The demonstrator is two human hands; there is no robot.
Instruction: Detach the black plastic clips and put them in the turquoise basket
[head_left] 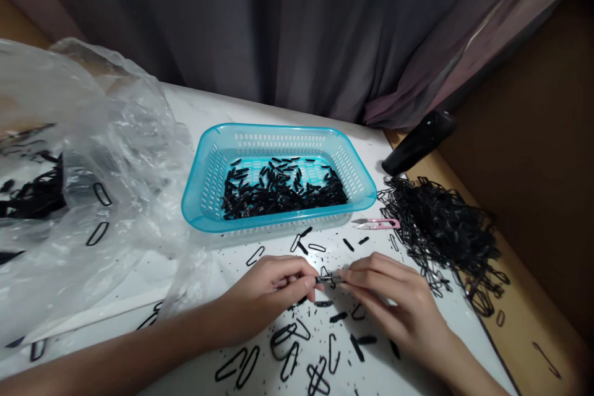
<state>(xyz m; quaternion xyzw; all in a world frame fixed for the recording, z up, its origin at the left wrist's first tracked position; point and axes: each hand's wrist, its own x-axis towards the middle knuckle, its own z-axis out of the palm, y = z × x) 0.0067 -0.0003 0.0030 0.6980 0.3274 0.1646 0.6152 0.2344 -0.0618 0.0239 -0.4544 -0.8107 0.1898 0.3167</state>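
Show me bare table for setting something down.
Bare: the white table strip between the blue basket and the curtain; a smaller patch between the right hand and the heap of black loops. Crowded: in front of the basket, with black pieces around the left hand; clear plastic covers the left side.

Small pc point(328, 279) — slim, dark, w/ a paler greyish stretch twd its R end — was pinched btwn L hand point(284, 284) at one end & R hand point(400, 294) at the other. Sat approx. horiz., long axis running side to side, over the table point(199, 108). Only the mid section showed; both ends were hidden by the grip. Too small to tell exact shape or mat'l.
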